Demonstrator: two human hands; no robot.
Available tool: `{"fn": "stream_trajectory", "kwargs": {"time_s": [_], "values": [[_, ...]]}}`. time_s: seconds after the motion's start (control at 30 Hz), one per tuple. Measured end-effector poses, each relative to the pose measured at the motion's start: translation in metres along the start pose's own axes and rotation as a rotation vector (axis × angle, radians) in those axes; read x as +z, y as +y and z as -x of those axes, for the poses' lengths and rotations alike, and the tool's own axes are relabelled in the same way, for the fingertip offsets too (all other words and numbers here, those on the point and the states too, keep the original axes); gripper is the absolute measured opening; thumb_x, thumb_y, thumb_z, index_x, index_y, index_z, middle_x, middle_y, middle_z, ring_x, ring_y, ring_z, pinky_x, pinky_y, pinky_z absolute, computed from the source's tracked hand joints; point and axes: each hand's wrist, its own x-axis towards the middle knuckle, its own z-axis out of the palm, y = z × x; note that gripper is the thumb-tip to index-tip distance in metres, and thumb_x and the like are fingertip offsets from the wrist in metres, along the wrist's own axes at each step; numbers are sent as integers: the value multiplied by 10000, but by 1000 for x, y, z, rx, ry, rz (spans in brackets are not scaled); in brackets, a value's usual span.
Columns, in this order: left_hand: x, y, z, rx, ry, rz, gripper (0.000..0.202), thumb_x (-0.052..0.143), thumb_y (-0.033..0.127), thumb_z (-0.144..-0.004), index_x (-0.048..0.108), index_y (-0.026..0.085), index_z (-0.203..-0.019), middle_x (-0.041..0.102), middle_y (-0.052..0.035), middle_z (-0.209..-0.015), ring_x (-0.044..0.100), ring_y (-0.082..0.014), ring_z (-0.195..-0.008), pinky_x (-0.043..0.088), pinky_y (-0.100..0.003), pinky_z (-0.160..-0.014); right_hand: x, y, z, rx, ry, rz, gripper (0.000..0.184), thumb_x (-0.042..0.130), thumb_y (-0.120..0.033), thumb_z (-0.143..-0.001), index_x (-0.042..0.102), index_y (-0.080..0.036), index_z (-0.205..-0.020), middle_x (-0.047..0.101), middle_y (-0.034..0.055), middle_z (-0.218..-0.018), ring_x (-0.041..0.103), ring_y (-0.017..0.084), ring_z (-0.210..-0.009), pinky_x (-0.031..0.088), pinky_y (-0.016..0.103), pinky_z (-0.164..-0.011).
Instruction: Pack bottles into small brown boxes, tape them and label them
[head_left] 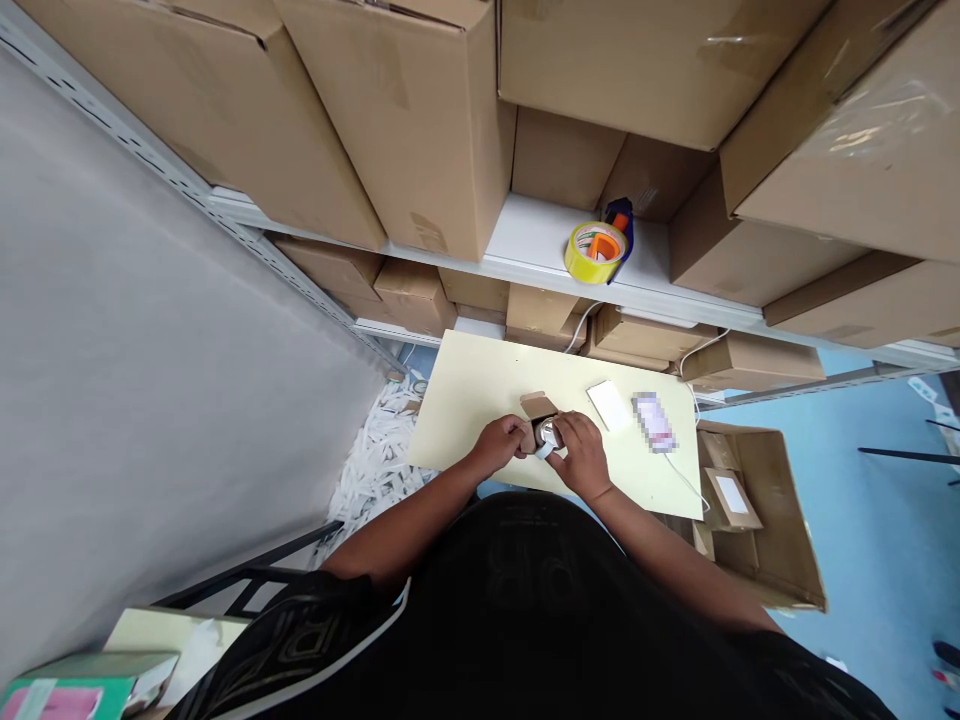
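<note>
Over the near edge of the pale yellow table (480, 390), my left hand (501, 445) grips the side of a small brown cardboard box (537, 406) whose flap stands up. My right hand (583, 452) is closed round a small round whitish object (550, 433) at the box's opening; its exact kind is too small to make out. A pale strip hangs below that object, near my right thumb. Whether the object is partly inside the box I cannot tell.
A white pad (609, 405) and a blurred-out phone-like item (654, 422) with a cable lie on the table. A tape dispenser (598, 250) sits on the shelf above, among large cartons (420, 130). An open carton (780, 520) holding boxes stands right; paper strips (379, 450) cover the left floor.
</note>
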Motion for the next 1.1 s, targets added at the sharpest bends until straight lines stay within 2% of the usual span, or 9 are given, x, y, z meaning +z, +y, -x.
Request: {"fn": "stream_trajectory", "kwargs": {"time_s": [0.2, 0.3, 0.43, 0.57, 0.73, 0.83, 0.93, 1.0, 1.1], "values": [[2, -1, -1, -2, -25, -12, 170, 602, 338, -921, 641, 173, -904, 706, -17, -769, 690, -146, -606, 604, -290, -609, 1, 9, 0, 41, -20, -7, 493, 674, -382, -902, 587, -184, -1344, 664, 156, -1256, 569, 346, -1234, 427, 537, -1087], [3, 0, 0, 18, -35, -25, 174, 590, 334, -923, 641, 171, -894, 702, -19, -774, 692, -150, -616, 602, -290, -607, -5, 13, -4, -17, -109, -19, 462, 671, -333, -879, 622, -198, -1317, 607, 158, -1372, 521, 345, -1318, 406, 530, -1116], [5, 0, 1, 32, -64, -48, 179, 579, 331, -924, 641, 166, -893, 704, -19, -777, 684, -139, -605, 596, -279, -607, -15, 16, -6, -81, -210, -39, 558, 696, -364, -843, 608, -202, -1370, 503, 164, -1500, 447, 351, -1405, 394, 531, -1137], [4, -4, -2, 53, -68, -48, 207, 590, 367, -923, 639, 167, -899, 711, -19, -771, 678, -133, -596, 587, -270, -601, -14, 9, -8, 16, -178, -41, 507, 714, -462, -872, 646, -200, -1301, 557, 176, -1402, 515, 355, -1317, 436, 537, -1092], [-2, -6, -5, 41, -74, -42, 244, 620, 418, -917, 627, 175, -898, 711, -15, -747, 677, -137, -600, 582, -265, -597, -9, 2, -21, 132, -208, -119, 403, 784, -383, -832, 694, -221, -1189, 599, 127, -1215, 601, 295, -1103, 535, 446, -946], [-6, -5, -5, 30, -61, -21, 274, 635, 452, -912, 620, 180, -889, 704, -15, -726, 676, -145, -610, 587, -273, -604, -10, 4, -28, 107, -238, -159, 327, 761, -351, -861, 715, -236, -1164, 594, 103, -1186, 616, 259, -1041, 552, 398, -892], [-7, -4, -4, 31, -69, -27, 275, 638, 456, -911, 623, 183, -877, 700, -11, -726, 672, -143, -612, 584, -269, -605, -11, 7, -31, 63, -241, -91, 208, 649, -323, -954, 743, -247, -1124, 616, 96, -1157, 627, 248, -1018, 543, 387, -891], [-6, -3, -3, 33, -83, -41, 262, 634, 444, -910, 629, 184, -876, 703, -12, -743, 671, -141, -613, 581, -264, -600, -11, 8, -32, 38, -243, -18, 204, 588, -307, -990, 757, -245, -1086, 634, 95, -1124, 631, 247, -995, 532, 389, -891], [-5, -4, -2, 46, -88, -56, 251, 622, 430, -910, 634, 181, -879, 710, -18, -775, 669, -135, -618, 577, -257, -597, -13, 6, -31, -4, -268, 71, 193, 652, -338, -952, 756, -226, -1070, 640, 108, -1145, 623, 262, -988, 517, 403, -891]]}}
